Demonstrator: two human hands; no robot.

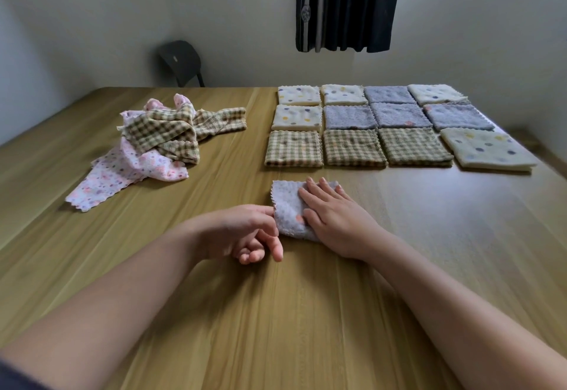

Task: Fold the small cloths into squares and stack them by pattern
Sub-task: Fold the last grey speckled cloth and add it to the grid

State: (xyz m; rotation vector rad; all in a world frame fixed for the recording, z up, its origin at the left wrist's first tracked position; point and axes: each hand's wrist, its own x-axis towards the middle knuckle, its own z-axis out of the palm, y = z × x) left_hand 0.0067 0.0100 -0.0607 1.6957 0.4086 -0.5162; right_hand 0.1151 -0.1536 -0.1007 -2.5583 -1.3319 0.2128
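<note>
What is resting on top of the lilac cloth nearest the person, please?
The right hand lies flat on the lilac cloth, hiding its right part; the left hand touches its left edge.

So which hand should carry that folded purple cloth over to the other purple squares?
Probably the right hand: it lies flat on the purple cloth, and the purple squares sit ahead on its side. The left hand is only at the cloth's edge.

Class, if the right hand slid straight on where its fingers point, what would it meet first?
The right hand would probably meet the leftmost checked cloth, past a strip of table; depth is unclear.
</note>
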